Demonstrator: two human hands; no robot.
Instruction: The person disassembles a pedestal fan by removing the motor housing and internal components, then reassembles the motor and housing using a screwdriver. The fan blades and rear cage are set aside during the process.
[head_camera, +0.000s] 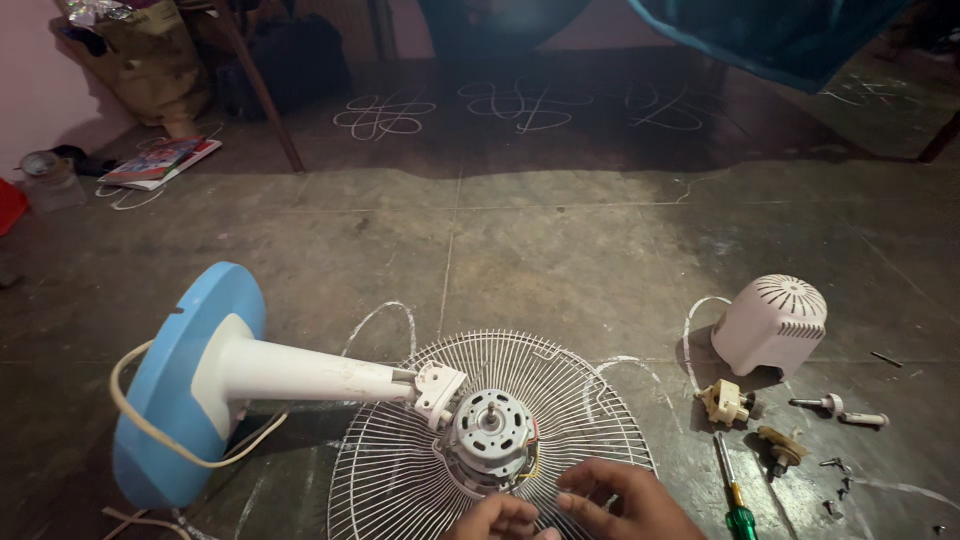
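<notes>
A table fan lies on its side on the stone floor. Its blue round base (175, 390) stands on edge at the left, and the white neck (310, 372) runs right to the bare metal motor (490, 435). The motor sits in the middle of the white wire guard (400, 470), which lies flat. My left hand (498, 518) and my right hand (625, 500) meet at the bottom edge, just below the motor, with fingers bent over the guard wires. Whether they pinch a small part I cannot tell.
Right of the guard lie a white vented motor cover (772, 325), a cream switch part (724, 402), a green-handled screwdriver (735, 495), two white knobs (840, 410) and several loose screws (838, 485). A magazine (160, 162) and a jar (45, 175) sit at the far left.
</notes>
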